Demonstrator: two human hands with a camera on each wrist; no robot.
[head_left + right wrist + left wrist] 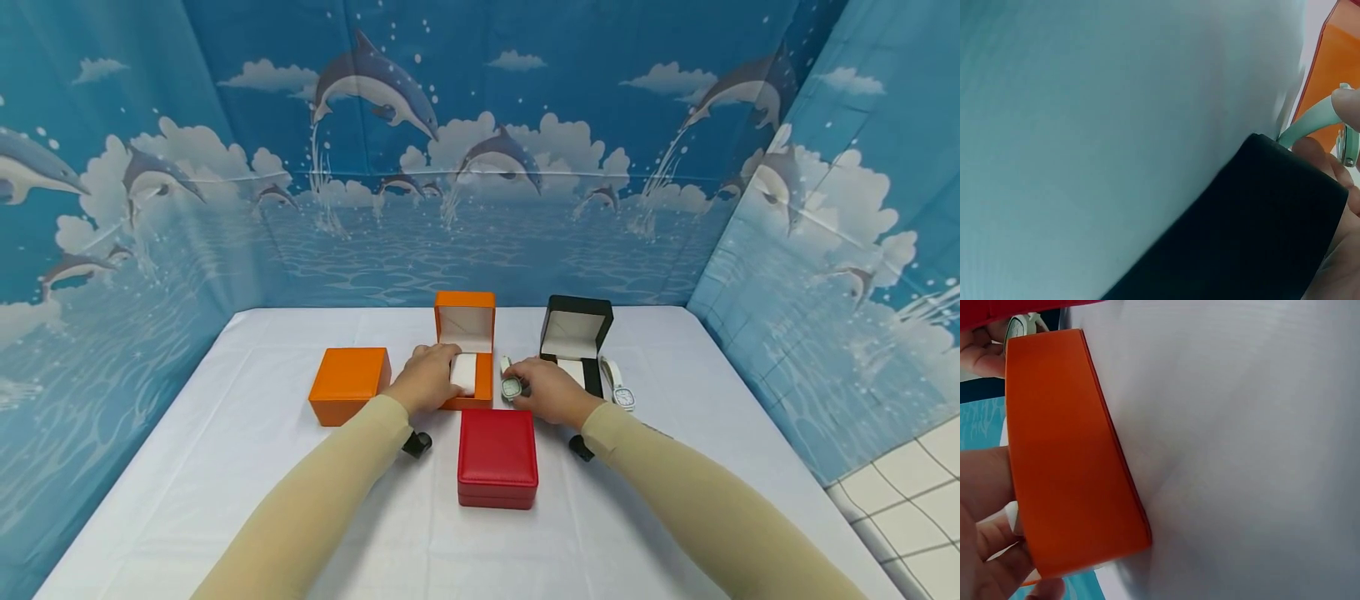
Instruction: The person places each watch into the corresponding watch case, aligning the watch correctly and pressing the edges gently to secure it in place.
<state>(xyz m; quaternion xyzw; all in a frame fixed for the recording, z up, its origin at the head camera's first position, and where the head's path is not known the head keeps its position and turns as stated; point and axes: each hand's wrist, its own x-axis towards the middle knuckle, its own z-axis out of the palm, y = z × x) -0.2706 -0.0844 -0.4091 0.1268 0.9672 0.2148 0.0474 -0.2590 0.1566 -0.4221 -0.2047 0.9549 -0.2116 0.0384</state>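
My left hand (426, 377) is at an orange watch box (484, 383) whose lid stands raised. Its thumb and fingers grip the white cushion (463, 373) seated inside. The box's orange wall (1072, 456) hides part of that grip in the left wrist view. Between thumb and fingers, my right hand (553, 390) pinches a pale green watch (511, 387), just right of the orange box. Its curved strap (1313, 122) shows in the right wrist view, beside the black box (1241, 219).
An open black watch box (576, 317) with a white cushion stands behind my right hand. A white-strapped watch (619, 387) lies right of it. Closed boxes, one orange (348, 383) and one red (497, 454), sit at left and in front on the white tablecloth (247, 467).
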